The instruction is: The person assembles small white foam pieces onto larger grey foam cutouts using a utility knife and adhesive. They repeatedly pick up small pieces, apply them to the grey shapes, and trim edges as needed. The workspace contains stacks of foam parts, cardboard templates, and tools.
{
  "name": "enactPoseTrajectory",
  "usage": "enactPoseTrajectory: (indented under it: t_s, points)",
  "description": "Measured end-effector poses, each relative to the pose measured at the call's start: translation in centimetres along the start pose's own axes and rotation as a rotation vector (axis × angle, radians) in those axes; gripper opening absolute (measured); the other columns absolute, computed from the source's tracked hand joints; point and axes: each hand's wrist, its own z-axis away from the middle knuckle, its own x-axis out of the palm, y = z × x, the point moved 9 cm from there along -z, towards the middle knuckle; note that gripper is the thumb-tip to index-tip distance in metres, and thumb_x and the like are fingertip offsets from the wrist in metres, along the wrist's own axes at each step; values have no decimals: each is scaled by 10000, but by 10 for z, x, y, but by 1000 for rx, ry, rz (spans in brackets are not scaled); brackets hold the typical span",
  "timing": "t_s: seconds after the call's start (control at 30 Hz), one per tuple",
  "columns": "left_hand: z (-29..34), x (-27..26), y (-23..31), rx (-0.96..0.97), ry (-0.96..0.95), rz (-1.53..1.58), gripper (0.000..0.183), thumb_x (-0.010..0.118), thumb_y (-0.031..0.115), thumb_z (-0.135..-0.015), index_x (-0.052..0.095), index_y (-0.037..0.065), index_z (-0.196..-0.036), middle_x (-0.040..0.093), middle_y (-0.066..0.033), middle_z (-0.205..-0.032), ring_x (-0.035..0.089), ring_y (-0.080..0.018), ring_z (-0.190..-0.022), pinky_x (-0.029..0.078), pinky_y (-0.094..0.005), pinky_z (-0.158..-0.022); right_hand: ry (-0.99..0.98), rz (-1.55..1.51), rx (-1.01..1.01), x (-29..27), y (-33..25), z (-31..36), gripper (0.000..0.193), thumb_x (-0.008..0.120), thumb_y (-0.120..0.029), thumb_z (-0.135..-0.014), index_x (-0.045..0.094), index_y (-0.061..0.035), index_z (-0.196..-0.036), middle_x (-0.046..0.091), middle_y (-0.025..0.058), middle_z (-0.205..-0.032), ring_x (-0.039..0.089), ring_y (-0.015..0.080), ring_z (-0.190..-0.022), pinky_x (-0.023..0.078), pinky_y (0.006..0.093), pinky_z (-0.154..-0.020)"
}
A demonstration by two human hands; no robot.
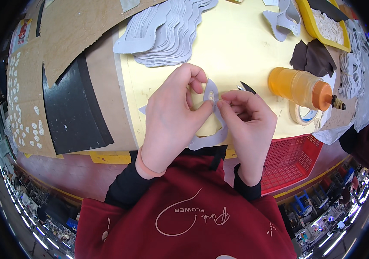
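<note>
Grey cutout piece (212, 113) pinched by left hand (169, 118) and right hand (247, 118), just left of orange bottle (301, 88) | one in hand; grey stack (171, 34) beyond judged unprocessed.

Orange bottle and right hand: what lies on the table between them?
In the head view, scissor tips lie between the orange bottle and right hand.

Matt grey cutout (212, 93) (glossy bottle (300, 87))
</note>
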Motion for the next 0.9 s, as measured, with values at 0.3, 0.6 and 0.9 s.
enactPoseTrajectory:
  t_s: [0.3, 0.6, 0.9]
  points:
    - [0, 1, 3, 10, -13, -48, 367, 762, 48, -751, 593, 95, -1073, 590, -36, -854, 550, -167, -640, 479, -328, -615, 42, 84, -74, 0, -11, 0, 81, 761, 7, -838, 712, -18, -898, 700, 12, -765, 633, 75, -645, 478, 221, -588]
    - [0, 1, 5, 65, -28, -65, 371, 761, 8, -758, 594, 78, -1082, 603, -37, -863, 554, -147, -621, 468, -300, -590, 124, 316, -218, 3, -23, 8, 94, 764, -35, -824, 688, -68, -869, 673, 58, -708, 678, 178, -631, 505, 309, -585]
    - [-7, -10, 0, 137, -57, 82, 292, 736, -48, -836, 596, 22, -1083, 633, -51, -850, 568, -78, -604, 458, -254, -573, 81, 167, -209, 0, -9, 1, 87, 766, -56, -850, 731, -43, -929, 719, 61, -770, 691, 176, -667, 525, 303, -613]
